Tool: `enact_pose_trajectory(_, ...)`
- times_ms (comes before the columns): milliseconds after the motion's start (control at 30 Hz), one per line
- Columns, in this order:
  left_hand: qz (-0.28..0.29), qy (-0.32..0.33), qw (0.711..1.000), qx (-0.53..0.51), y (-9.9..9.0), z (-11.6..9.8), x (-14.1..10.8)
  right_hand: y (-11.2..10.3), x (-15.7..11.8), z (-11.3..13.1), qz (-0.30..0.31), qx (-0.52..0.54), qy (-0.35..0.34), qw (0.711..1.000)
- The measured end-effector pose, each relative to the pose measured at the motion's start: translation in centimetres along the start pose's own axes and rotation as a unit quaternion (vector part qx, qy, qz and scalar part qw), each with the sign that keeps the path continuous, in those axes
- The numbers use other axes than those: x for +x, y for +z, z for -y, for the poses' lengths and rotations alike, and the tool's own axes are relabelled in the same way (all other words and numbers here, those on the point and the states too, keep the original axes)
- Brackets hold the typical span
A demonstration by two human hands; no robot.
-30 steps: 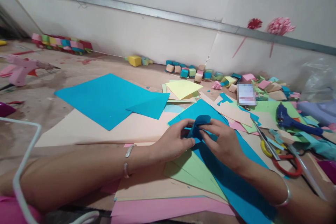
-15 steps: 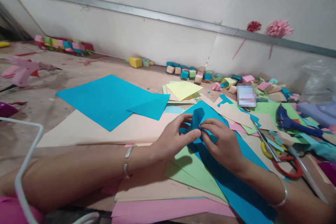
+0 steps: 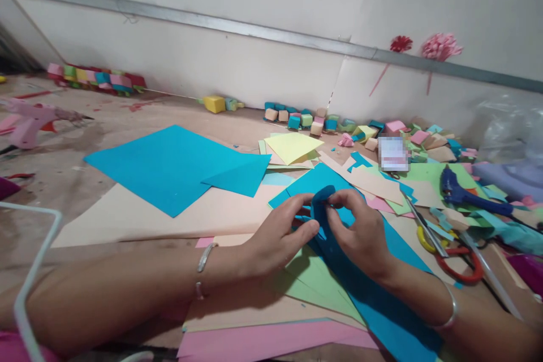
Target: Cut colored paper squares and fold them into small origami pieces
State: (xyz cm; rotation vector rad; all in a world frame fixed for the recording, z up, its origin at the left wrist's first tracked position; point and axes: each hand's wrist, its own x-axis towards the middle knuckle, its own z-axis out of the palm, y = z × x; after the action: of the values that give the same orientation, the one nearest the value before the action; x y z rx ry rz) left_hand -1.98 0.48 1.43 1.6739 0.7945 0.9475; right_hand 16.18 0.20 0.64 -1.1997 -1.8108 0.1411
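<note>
A small folded piece of blue paper point(image 3: 321, 197) is raised between my two hands, its top edge curling over. My right hand point(image 3: 360, 235) pinches it from the right with thumb and forefinger. From the left, my left hand point(image 3: 282, 232) has its fingers curled round the paper's side, the thumb below and in front. Part of the piece is hidden by the fingers. Beneath my hands lies a long blue sheet point(image 3: 401, 254), overlapping light green paper point(image 3: 326, 283) and peach paper point(image 3: 237, 305).
Blue sheets point(image 3: 169, 167) lie at left, a pale yellow sheet point(image 3: 292, 147) behind. Scissors point(image 3: 460, 266) and a blue glue gun point(image 3: 466, 195) rest at right, a pink glue gun point(image 3: 31, 121) far left. Small paper boxes point(image 3: 292, 121) line the wall. A white wire frame point(image 3: 40, 271) stands front left.
The blue piece has tilted and its top has curled over lower, with my right fingers now pinching its upper edge. My left thumb has drawn back slightly. The whole view has shifted a little.
</note>
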Motion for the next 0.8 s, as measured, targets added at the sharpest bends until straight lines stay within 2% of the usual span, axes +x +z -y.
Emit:
enact_pose_trajectory(67,0.003,0.002,1.000,0.018,0.0,-0.1,-0.1,0.1,0.0,0.1,-0.023,0.032,0.050,0.998)
enact_pose_trajectory(133,0.001,0.005,0.999,0.035,0.0,-0.1,-0.1,0.0,0.1,0.3,-0.019,0.056,0.070,0.996)
enact_pose_trajectory(267,-0.001,0.002,0.999,0.053,0.0,-0.3,-0.1,-0.2,0.6,0.4,0.056,0.052,0.060,0.995)
enact_pose_trajectory(367,-0.013,-0.022,0.997,0.068,0.0,-0.4,0.0,-0.3,0.8,0.3,0.077,0.052,0.060,0.994)
enact_pose_trajectory(500,-0.056,-0.039,0.988,0.137,0.0,-0.1,0.1,-0.3,0.5,0.6,0.058,0.040,0.018,0.997)
enact_pose_trajectory(633,-0.086,-0.010,0.969,0.230,-0.4,0.6,0.5,-0.2,-0.2,1.6,0.046,0.022,-0.066,0.996)
enact_pose_trajectory(733,-0.087,0.014,0.966,0.241,-0.7,0.7,0.8,-0.1,-0.6,2.1,0.062,0.001,-0.104,0.993)
enact_pose_trajectory(800,-0.095,0.025,0.968,0.229,-0.7,0.5,0.8,-0.1,-0.6,2.2,0.067,-0.005,-0.103,0.992)
